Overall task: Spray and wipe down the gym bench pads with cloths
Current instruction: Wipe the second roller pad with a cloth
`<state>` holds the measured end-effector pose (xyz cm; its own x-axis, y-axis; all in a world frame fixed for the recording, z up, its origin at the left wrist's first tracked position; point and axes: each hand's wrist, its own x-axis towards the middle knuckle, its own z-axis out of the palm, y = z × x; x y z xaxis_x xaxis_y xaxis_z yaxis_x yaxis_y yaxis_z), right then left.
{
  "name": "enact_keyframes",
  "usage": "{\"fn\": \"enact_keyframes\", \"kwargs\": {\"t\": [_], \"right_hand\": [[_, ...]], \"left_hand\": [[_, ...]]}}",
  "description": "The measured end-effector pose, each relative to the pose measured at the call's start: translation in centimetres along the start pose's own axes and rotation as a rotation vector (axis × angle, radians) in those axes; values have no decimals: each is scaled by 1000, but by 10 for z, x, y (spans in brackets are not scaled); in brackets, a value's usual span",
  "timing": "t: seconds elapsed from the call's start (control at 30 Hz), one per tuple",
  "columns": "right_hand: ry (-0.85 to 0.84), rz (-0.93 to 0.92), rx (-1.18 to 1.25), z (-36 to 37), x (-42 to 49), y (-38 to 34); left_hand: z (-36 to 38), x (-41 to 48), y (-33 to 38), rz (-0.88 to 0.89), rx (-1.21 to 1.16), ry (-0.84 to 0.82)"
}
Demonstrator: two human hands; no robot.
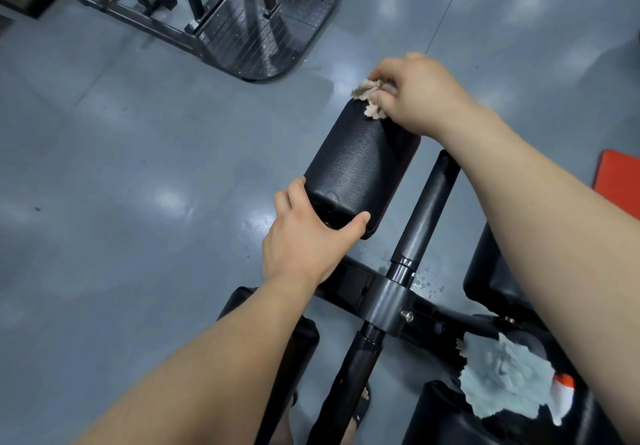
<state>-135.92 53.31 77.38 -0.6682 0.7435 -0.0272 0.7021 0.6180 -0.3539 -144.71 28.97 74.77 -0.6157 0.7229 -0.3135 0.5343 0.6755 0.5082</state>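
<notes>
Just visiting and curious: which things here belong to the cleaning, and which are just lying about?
Job: black pad, beige cloth in the right hand, left hand gripping the pad, blue cloth.
Lying about: metal footplate, orange pad.

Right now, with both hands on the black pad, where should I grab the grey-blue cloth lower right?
Probably pinch the grey-blue cloth at its wrinkled middle, from above and the left: it lies spread out, the right forearm hems its right side, and a white and orange object pokes out there.
</notes>
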Motion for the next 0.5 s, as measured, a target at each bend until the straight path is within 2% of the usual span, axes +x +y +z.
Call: {"fn": "enact_keyframes", "kwargs": {"t": [0.17, 0.4, 0.5], "right_hand": [[14, 63, -96, 6, -7, -13], [-136, -236, -53, 4, -55, -37], [-134, -252, -22, 4, -55, -32]], "left_hand": [[0, -1, -1, 13, -21, 12], [1, 0, -1, 13, -50, 35], [2, 1, 0, 4, -45, 38]]}}
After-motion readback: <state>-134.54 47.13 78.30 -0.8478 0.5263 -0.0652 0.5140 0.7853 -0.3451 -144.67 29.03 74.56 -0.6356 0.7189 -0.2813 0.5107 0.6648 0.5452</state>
